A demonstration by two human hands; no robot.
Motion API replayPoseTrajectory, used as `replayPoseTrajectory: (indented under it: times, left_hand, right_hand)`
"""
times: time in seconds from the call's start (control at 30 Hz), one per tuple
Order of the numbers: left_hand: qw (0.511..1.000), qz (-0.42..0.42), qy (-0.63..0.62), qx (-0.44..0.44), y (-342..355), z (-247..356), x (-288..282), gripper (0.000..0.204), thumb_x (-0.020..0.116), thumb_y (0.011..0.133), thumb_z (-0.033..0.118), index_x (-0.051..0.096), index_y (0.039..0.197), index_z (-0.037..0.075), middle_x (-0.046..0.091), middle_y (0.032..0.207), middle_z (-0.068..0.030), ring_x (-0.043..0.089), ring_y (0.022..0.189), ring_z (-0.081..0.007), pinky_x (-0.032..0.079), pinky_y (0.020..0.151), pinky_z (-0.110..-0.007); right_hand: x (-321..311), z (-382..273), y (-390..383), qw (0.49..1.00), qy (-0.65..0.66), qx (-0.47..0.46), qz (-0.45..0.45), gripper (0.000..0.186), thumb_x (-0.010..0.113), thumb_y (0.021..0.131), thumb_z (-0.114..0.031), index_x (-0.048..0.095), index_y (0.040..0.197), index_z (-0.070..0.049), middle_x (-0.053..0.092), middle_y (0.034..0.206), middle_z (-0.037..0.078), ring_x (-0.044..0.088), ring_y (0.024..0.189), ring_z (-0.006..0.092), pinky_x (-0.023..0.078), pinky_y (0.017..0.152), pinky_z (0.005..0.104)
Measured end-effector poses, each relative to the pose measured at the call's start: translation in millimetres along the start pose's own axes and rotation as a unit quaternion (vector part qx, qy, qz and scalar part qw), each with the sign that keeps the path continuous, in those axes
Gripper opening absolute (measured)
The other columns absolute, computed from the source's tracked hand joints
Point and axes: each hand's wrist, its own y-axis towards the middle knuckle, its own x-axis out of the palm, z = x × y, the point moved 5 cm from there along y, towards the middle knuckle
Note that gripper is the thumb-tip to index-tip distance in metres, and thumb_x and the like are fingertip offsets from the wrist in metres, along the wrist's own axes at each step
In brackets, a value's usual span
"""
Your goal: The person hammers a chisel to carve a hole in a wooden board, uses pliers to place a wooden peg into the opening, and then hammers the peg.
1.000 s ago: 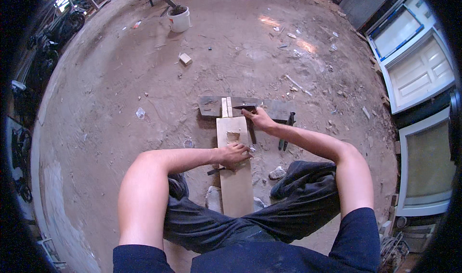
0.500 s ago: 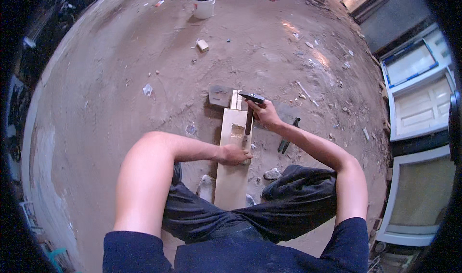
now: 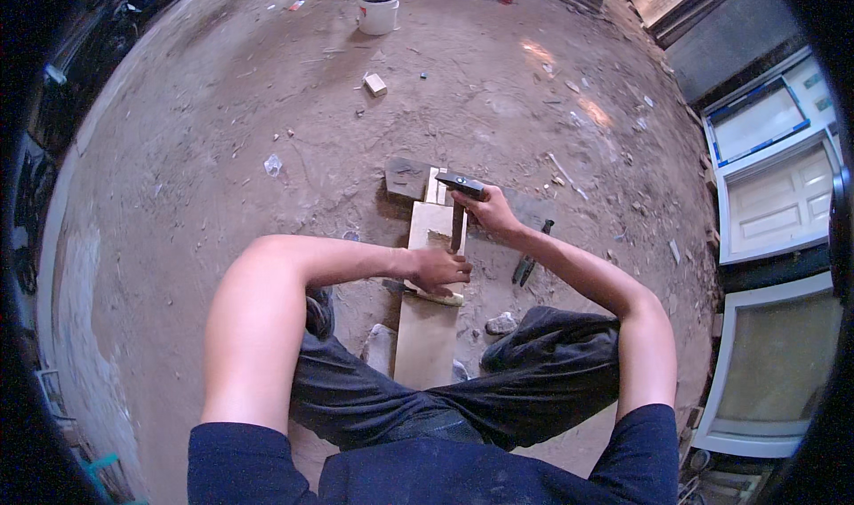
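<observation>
A pale wooden board lies lengthwise in front of me, between my legs, with a cut recess partly hidden in its upper part. My right hand is closed on a hammer just below its dark head, and the handle hangs down over the board. My left hand lies over the board just below the recess, fingers apart, by the lower end of the hammer handle. Just below that hand, a tool with a tan handle, seemingly a chisel, lies across the board, its dark end past the left edge.
A dark block lies by the board's far end. Dark pliers-like tool rests on the dirt to the right, near a stone. A white bucket stands far off; white framed panels line the right side.
My left hand has moved up the board from the tan-handled tool, which now shows lying across it. The hammer head has shifted slightly left and down in my right hand.
</observation>
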Motion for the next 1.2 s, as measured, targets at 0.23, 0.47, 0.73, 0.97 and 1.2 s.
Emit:
replayPoseTrajectory:
  times: [0.23, 0.47, 0.73, 0.97, 1.2]
  left_hand:
    - [0.976, 0.065, -0.204, 0.037, -26, -20, -42, 0.036, 0.057, 0.086, 0.033, 0.058, 0.069, 0.002, 0.058, 0.07, -0.0156, 0.059, 0.069, -0.0338, 0.047, 0.063, -0.043]
    - [0.881, 0.207, -0.326, -0.271, -57, -77, -75, 0.044, 0.068, 0.081, 0.043, 0.06, 0.101, 0.005, 0.061, 0.086, -0.008, 0.058, 0.078, -0.017, 0.047, 0.068, -0.034]
    - [0.776, 0.286, -0.519, -0.217, -29, -89, -73, 0.059, 0.073, 0.081, 0.025, 0.042, 0.129, 0.007, 0.058, 0.109, -0.0066, 0.055, 0.103, -0.0141, 0.049, 0.085, -0.032]
    - [0.79, 0.336, -0.46, -0.228, -36, -88, -78, 0.045, 0.065, 0.088, 0.025, 0.049, 0.125, 0.004, 0.068, 0.093, -0.0106, 0.063, 0.088, -0.0143, 0.049, 0.08, -0.032]
    - [0.859, 0.341, -0.343, -0.167, -27, -84, -87, 0.031, 0.064, 0.088, 0.024, 0.059, 0.108, 0.001, 0.067, 0.088, -0.0073, 0.064, 0.086, -0.0155, 0.05, 0.078, -0.032]
  right_hand:
    - [0, -4, -3, 0.999, 0.03, -0.015, -0.005, 0.026, 0.066, 0.086, -0.029, 0.06, 0.088, -0.004, 0.051, 0.069, -0.004, 0.044, 0.066, 0.0051, 0.038, 0.056, 0.0254]
    - [-7, 1, -8, 0.985, 0.167, 0.027, -0.025, 0.037, 0.062, 0.088, -0.04, 0.06, 0.09, -0.003, 0.052, 0.075, -0.003, 0.047, 0.068, 0.0072, 0.04, 0.058, 0.0266]
    - [-7, 0, 4, 0.997, 0.053, -0.022, -0.042, 0.026, 0.057, 0.093, -0.031, 0.062, 0.097, -0.005, 0.059, 0.086, -0.001, 0.053, 0.074, 0.0066, 0.043, 0.061, 0.0231]
    - [-17, 15, 7, 0.995, -0.014, -0.087, -0.05, 0.028, 0.059, 0.091, -0.025, 0.065, 0.082, 0.001, 0.063, 0.076, 0.001, 0.054, 0.069, 0.0092, 0.044, 0.062, 0.0269]
    - [-117, 169, -1, 0.906, -0.396, 0.127, -0.076, 0.033, 0.056, 0.084, -0.032, 0.065, 0.08, 0.0, 0.065, 0.076, 0.013, 0.063, 0.074, 0.0232, 0.049, 0.068, 0.036]
